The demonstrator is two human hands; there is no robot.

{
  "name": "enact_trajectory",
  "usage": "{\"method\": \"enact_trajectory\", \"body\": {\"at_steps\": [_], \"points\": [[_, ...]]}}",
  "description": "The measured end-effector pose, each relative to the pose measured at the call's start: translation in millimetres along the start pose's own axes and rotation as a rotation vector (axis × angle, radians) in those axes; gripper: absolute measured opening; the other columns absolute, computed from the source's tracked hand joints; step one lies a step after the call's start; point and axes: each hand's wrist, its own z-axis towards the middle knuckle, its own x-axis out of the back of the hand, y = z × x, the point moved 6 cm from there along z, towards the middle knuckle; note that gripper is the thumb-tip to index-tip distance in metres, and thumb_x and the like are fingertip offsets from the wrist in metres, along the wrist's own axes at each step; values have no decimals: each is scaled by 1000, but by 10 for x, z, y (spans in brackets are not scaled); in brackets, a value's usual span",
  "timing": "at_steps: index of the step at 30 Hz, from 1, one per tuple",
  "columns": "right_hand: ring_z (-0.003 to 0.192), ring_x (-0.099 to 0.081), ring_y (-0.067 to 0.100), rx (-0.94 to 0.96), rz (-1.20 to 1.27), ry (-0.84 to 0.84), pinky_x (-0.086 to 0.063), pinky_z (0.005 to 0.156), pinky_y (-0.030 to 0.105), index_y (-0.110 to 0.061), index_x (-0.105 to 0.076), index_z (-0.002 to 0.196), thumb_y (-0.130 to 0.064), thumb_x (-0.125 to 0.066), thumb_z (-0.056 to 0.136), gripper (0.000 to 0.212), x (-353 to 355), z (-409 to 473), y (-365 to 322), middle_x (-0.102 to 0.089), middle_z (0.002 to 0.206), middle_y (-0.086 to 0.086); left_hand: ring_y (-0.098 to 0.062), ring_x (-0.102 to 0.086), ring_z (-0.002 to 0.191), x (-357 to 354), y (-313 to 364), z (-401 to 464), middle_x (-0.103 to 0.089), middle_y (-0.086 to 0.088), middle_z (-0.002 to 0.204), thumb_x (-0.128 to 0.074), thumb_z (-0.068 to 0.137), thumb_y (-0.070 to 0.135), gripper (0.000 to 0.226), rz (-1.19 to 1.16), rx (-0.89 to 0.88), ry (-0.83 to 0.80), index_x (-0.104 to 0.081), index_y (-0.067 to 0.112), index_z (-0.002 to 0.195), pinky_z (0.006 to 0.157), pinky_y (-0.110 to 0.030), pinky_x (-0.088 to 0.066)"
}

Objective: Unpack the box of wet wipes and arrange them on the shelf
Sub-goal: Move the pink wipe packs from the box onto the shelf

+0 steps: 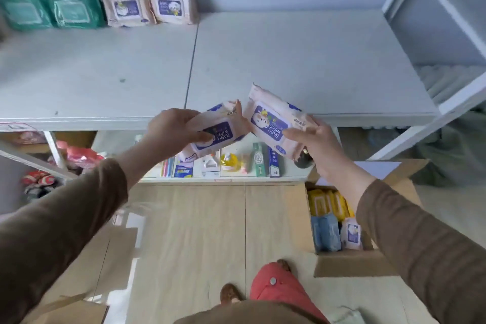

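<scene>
My left hand (172,131) grips a pink baby wipes pack (219,130) with a blue label, held just in front of the white shelf's front edge. My right hand (313,141) grips a second, matching pink pack (272,119), tilted, its top corner over the shelf (289,60). The two packs almost touch. At the back left of the shelf stand two pink packs (148,5) beside two green packs (52,8). An open cardboard box (349,260) on the floor at right holds yellow, blue and pink packs.
A lower shelf (223,166) below my hands carries toothpaste boxes, bottles and small items. A white metal rack (441,34) stands to the right. More cardboard (79,308) lies on the wooden floor at bottom left. My knee in red cloth (278,287) is below.
</scene>
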Motion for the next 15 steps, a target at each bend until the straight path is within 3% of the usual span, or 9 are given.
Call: {"method": "enact_trajectory", "body": {"at_steps": [1, 3, 4, 5, 6, 7, 10, 12, 15], "points": [[89, -74, 30, 2, 6, -12, -57, 75, 32, -3, -65, 94, -9, -80, 79, 22, -163, 95, -130, -72, 102, 15, -16, -62, 69, 190, -84, 58, -68, 7, 69, -79, 71, 43, 18, 9, -7, 23, -72, 37, 86, 61, -32, -43], [78, -72, 0, 22, 27, -24, -49, 56, 8, -4, -55, 73, -4, -74, 84, 21, -479, 305, -374, -68, 94, -13, -18, -62, 70, 513, -246, 223, -68, 6, 70, -79, 72, 41, 19, 39, -25, 53, -72, 33, 87, 61, -34, -45], [79, -70, 8, 33, 42, -20, -44, 50, 5, -12, -53, 70, -2, -72, 85, 26, -616, 449, -452, -70, 91, -15, -19, -62, 70, 653, -332, 334, -68, 5, 71, -78, 72, 41, 19, 56, -29, 61, -72, 32, 88, 62, -35, -47], [88, -66, 23, 39, 46, -15, -43, 48, 5, -17, -52, 70, -3, -72, 86, 29, -745, 593, -533, -71, 90, 1, -19, -62, 71, 778, -414, 455, -69, 6, 73, -78, 73, 40, 19, 68, -31, 65, -72, 31, 88, 63, -37, -48], [93, -59, 32, 52, 33, -15, -43, 51, 7, -19, -52, 70, -4, -73, 85, 30, -867, 751, -610, -67, 102, 15, -19, -62, 72, 894, -500, 596, -69, 6, 74, -78, 73, 39, 19, 74, -29, 70, -71, 31, 89, 64, -38, -50], [86, -61, 36, 71, 19, -23, -45, 57, 13, -20, -52, 70, -7, -75, 84, 30, -980, 943, -668, -66, 101, 19, -20, -63, 73, 1007, -590, 751, -69, 6, 75, -78, 73, 39, 19, 75, -23, 77, -71, 31, 89, 65, -39, -50], [69, -64, 17, 89, -4, -51, -40, 60, 25, -11, -60, 79, -18, -81, 73, 23, -1238, 1577, -781, -69, 88, -3, -22, -62, 76, 1295, -830, 1270, -68, 4, 79, -77, 76, 34, 17, 83, -9, 85, -68, 28, 90, 66, -38, -49], [69, -62, 17, 84, 3, -71, -39, 57, 24, -7, -65, 94, -20, -81, 70, 31, -1410, 2046, -864, -67, 88, -3, -24, -61, 79, 1462, -980, 1676, -67, 1, 82, -75, 78, 32, 18, 104, 7, 85, -67, 24, 92, 70, -40, -50], [77, -65, 19, 41, 50, -109, -44, 67, 30, -11, -65, 111, -15, -80, 71, 43, -1685, 2686, -1013, -73, 101, 4, -26, -61, 82, 1694, -1229, 2257, -67, -1, 85, -76, 77, 31, 21, 114, 48, 92, -66, 23, 93, 74, -44, -51]]}}
